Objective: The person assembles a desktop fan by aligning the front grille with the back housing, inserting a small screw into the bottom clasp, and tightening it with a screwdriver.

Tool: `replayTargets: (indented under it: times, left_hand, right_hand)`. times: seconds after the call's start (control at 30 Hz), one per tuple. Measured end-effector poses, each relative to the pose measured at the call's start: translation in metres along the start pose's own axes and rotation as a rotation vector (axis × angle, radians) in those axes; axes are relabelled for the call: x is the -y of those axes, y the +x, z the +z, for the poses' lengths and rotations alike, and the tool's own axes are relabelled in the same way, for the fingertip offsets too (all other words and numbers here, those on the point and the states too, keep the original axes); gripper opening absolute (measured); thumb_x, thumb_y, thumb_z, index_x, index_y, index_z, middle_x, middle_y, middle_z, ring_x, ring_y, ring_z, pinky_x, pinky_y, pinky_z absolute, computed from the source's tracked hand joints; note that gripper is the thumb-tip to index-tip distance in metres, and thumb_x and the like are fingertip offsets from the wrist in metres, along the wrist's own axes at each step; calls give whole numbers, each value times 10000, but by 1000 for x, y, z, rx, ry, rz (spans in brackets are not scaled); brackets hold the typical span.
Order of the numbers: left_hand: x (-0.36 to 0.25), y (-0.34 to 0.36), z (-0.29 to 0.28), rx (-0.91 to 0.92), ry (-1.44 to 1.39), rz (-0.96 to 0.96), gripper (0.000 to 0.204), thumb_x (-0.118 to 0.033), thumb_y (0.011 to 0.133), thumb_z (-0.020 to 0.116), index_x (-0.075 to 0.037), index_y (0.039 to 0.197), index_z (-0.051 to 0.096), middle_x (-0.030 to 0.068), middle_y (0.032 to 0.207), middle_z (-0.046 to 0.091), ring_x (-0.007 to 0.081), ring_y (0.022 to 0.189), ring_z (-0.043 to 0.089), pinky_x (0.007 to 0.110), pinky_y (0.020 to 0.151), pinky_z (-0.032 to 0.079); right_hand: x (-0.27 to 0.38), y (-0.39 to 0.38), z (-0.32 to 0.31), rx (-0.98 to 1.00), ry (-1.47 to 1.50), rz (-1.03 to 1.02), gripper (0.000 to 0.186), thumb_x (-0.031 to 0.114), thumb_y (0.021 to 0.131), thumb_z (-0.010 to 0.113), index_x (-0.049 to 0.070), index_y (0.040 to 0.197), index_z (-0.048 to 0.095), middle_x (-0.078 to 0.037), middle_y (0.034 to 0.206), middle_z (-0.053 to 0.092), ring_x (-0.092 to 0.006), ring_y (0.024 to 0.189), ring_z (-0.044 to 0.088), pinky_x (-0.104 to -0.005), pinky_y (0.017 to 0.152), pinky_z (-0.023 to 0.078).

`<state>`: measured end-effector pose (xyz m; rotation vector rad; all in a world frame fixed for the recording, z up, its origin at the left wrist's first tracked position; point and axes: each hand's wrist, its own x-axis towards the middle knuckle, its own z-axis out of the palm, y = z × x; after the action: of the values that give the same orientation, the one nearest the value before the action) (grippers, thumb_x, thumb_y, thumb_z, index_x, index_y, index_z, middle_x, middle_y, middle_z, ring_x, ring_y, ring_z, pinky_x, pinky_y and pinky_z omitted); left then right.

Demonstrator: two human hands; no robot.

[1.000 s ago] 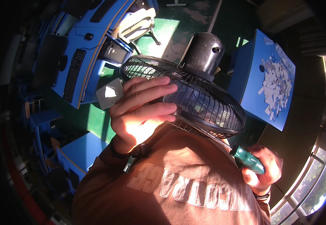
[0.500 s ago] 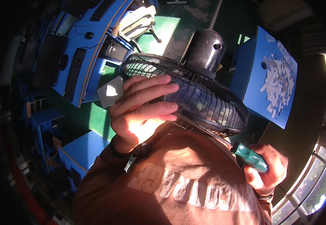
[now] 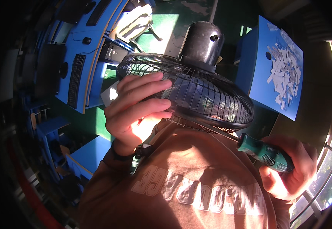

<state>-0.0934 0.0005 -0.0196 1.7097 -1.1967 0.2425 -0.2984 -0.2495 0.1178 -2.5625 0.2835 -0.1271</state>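
Loosely bent, the left hand has its fingers against the fan, before the person's chest; whether it grips is unclear. Right of the fan, the right hand is closed round a green screwdriver, whose tip, by the fan's lower rim, cannot be made out. Farther right, paper scraps cover part of a table. Left of the fan, a desk is cut off above.

Large, pale-outlined capital letters run across the brown sweatshirt, upside down in this view. Any marking on the green screwdriver handle is too small to read
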Motion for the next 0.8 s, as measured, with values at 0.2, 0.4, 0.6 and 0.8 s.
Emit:
replayTargets:
  times: [0.2, 0.4, 0.6, 0.8]
  left_hand:
    - [0, 3, 3, 9, 23, 11, 308, -97, 692, 884, -13, 966, 772, 199, 1146, 807, 376, 1159, 754, 457, 958, 545]
    - [-1, 4, 5, 0, 6, 12, 305, -133, 718, 922, -24, 955, 765, 192, 1129, 809, 382, 1131, 760, 461, 927, 556]
    - [-1, 4, 3, -4, 16, 12, 266, -100, 736, 923, -43, 930, 750, 172, 1116, 812, 385, 1130, 759, 459, 926, 557]
    - [1, 4, 6, -12, 29, 20, 255, -21, 717, 887, -62, 927, 748, 145, 1104, 816, 372, 1154, 753, 455, 954, 539]
  right_hand:
    - [-9, -2, 3, -49, -73, 29, 399, 472, 816, 861, 114, 981, 800, -9, 769, 756, -193, 616, 688, -310, 707, 521]
    - [2, -2, -3, 67, 7, 206, 587, 659, 863, 765, 86, 993, 789, -58, 857, 765, -248, 804, 688, -364, 792, 520]
    - [16, 2, -17, 85, -323, 27, 578, 637, 880, 778, 71, 998, 790, -71, 910, 776, -268, 853, 681, -380, 838, 523]
    - [17, 13, -27, 119, -407, -83, 571, 611, 879, 772, 54, 1002, 789, -82, 954, 783, -265, 855, 688, -375, 840, 512]
